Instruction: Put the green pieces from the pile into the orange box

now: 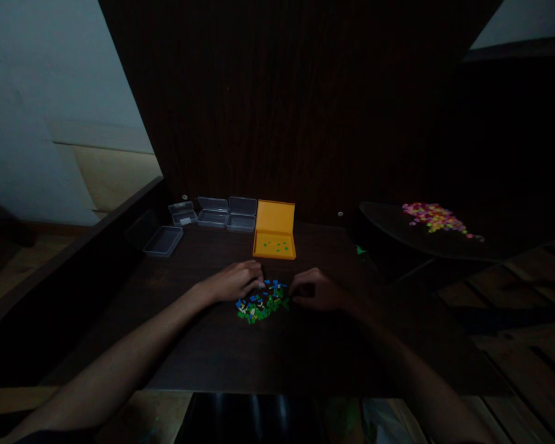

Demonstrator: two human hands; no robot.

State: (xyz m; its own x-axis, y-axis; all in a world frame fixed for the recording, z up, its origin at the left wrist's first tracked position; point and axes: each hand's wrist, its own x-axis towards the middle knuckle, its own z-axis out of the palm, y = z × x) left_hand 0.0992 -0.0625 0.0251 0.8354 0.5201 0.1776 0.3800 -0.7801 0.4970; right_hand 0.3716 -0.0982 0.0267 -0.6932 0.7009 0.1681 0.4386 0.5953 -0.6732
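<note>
A pile of small flat green, blue, white and yellow pieces (259,308) lies on the dark wooden surface between my hands. My left hand (240,279) rests at its upper left edge, fingers curled in; whatever its fingertips may hold is too small to see. At the right edge of the pile, my right hand (317,288) has thumb and forefinger bent together in a pinch, close to some green pieces. Beyond both hands stands an orange box (274,254) with its lid up and several small green pieces inside.
Several clear plastic boxes with raised lids, among them one small box (240,222), line the back left. A larger clear box (163,241) sits nearer on the left. Pink and yellow pieces (437,217) are heaped on a dark side shelf (388,228). A dark panel (305,111) rises behind.
</note>
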